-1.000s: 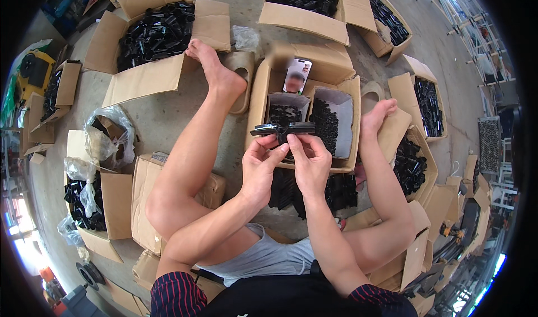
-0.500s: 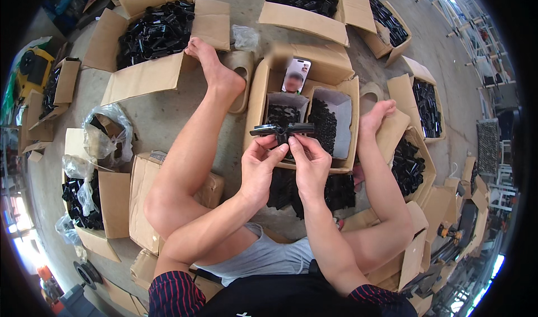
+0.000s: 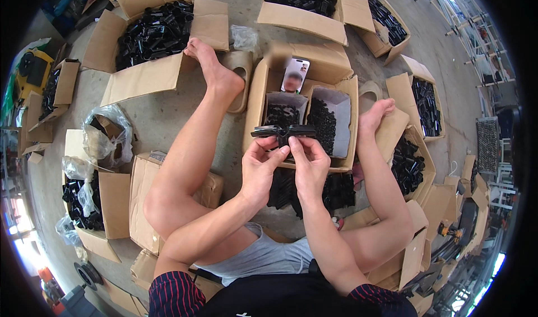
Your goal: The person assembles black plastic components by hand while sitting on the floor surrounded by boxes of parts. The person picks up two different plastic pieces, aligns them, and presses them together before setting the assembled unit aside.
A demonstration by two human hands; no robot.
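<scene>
Pinching winged black part point(image 3: 284, 132) with left hand point(image 3: 258, 168) and right hand point(image 3: 310, 167), over carton point(image 3: 322, 57). Probably working centre two-handed; next calling for steady, even grip.

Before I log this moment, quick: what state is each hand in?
Left hand: closed, holding the black T-shaped piece.
Right hand: closed, holding the same piece.
</scene>
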